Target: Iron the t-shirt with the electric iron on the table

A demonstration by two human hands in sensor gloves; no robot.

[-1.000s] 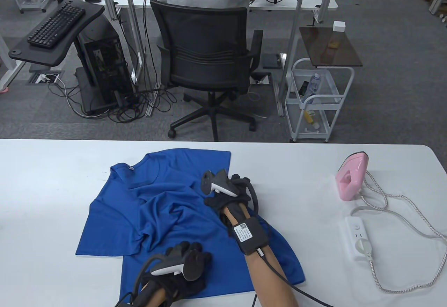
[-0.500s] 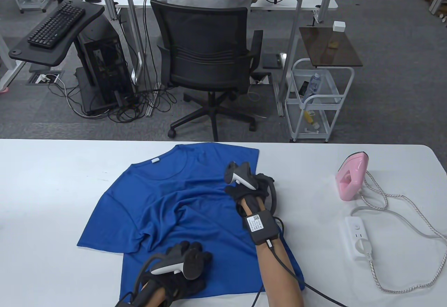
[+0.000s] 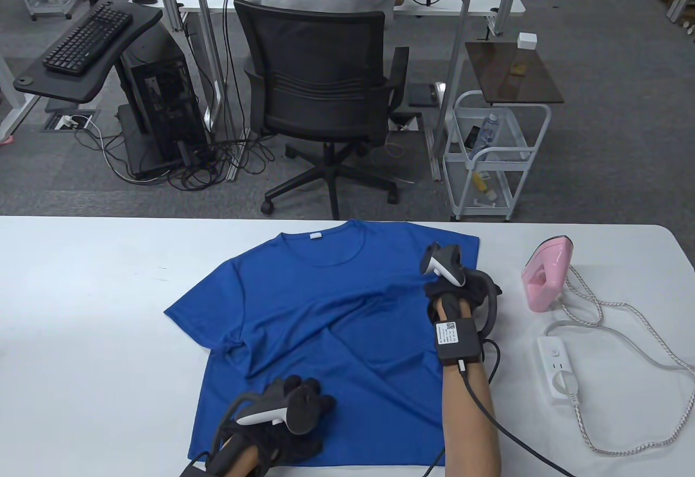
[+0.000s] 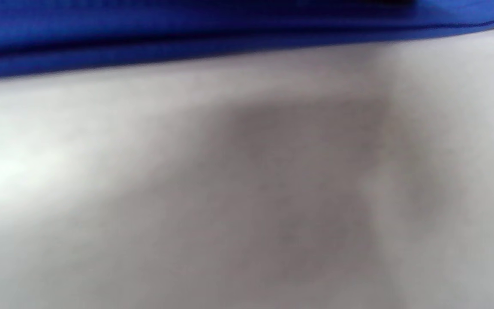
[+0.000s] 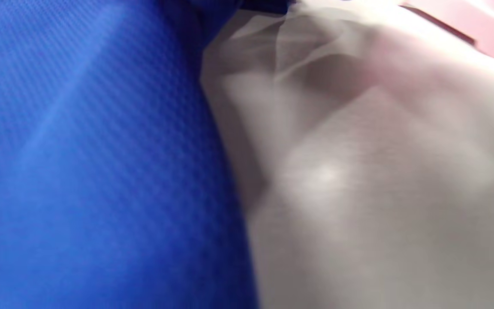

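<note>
The blue t-shirt (image 3: 326, 336) is spread front-up on the white table (image 3: 81, 336), collar toward twelve o'clock and hem toward six. Its hem area is pressed down by the left hand (image 3: 288, 417) at about seven o'clock, with the gloved fingers laid over the cloth; whether fabric is pinched beneath them cannot be told. The sleeve at two o'clock is met by the right hand (image 3: 461, 287), which seems bunched on the cloth edge, though its grasp is hidden under the tracker. It is judged that the garment is anchored at one end and drawn out at the other so that its remaining diagonal folds are flattened before any ironing is done. The pink electric iron (image 3: 545, 276) is stood on its heel at three o'clock, near the right hand and clear of the shirt, probably so that its hot sole is kept off the cloth; its braided cord (image 3: 640, 347) is run to a white power strip (image 3: 556, 371) at four o'clock. Beyond the table, at twelve o'clock, grey carpet, a black office chair (image 3: 320, 81) and a seated person at another desk are seen.
</note>
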